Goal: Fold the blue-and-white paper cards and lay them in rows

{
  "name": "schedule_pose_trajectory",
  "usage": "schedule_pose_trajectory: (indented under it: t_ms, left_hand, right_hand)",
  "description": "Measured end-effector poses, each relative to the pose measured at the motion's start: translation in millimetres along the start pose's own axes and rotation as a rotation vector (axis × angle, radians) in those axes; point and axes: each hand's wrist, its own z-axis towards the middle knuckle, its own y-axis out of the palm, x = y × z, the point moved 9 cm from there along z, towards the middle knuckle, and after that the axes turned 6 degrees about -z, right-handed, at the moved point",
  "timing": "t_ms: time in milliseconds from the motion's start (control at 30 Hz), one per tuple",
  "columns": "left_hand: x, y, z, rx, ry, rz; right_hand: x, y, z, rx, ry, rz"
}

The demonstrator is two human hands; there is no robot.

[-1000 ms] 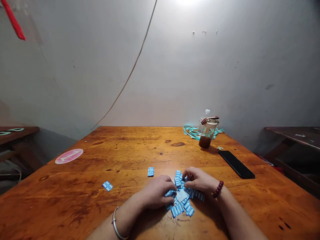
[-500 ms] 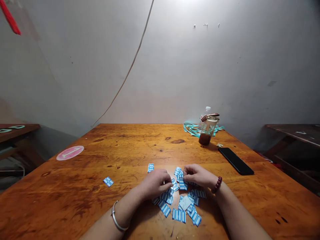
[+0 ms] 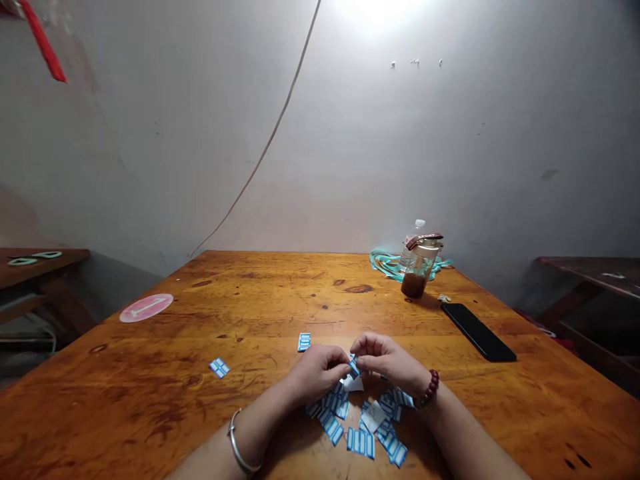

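Note:
My left hand (image 3: 320, 372) and my right hand (image 3: 393, 363) meet over a heap of small blue-and-white striped cards (image 3: 361, 442). Pinched between the fingertips of both is one such card (image 3: 355, 365), tilted up off the table. Just beneath it a white piece (image 3: 353, 383) shows, partly covered by my fingers. Another white-faced piece (image 3: 373, 417) lies on top of the heap. Apart from the heap, a striped card (image 3: 304, 342) lies beyond my left hand, and a card with a crossed pattern (image 3: 219, 367) lies farther left.
On the wooden table (image 3: 270, 293), a black phone (image 3: 477, 331) lies to the right. Behind it stand a cup of brown drink (image 3: 416, 279) and a clear bottle (image 3: 419, 227), beside turquoise ribbons (image 3: 385, 265). A pink oval sticker (image 3: 147, 308) is at the left.
My hands have come together from either side of the heap, and a striped card is now held up between them. The view has shifted slightly.

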Motion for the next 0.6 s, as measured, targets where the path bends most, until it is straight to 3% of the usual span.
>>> schedule_pose_trajectory:
  t_ms: [133, 267, 333, 467, 600]
  left_hand:
    - [-6, -3.7, 1, 0.051, -0.026, -0.024]
    - [-6, -7.6, 1, 0.079, -0.018, -0.06]
    - [-7, -17.7, 1, 0.159, -0.012, -0.084]
    - [-14, -38.4, 2, 0.328, -0.034, -0.252]
    - [-27, -37.5, 4, 0.35, -0.102, -0.542]
  right_hand:
    - [-2, 0, 3, 0.048, -0.021, 0.024]
    - [-1, -1, 3, 0.072, -0.023, -0.1]
    - [-1, -2, 0, 0.082, -0.02, -0.269]
    - [-4, 6, -7, 0.038, -0.068, -0.829]
    - [-5, 17, -7, 0.022, -0.126, -1.137]
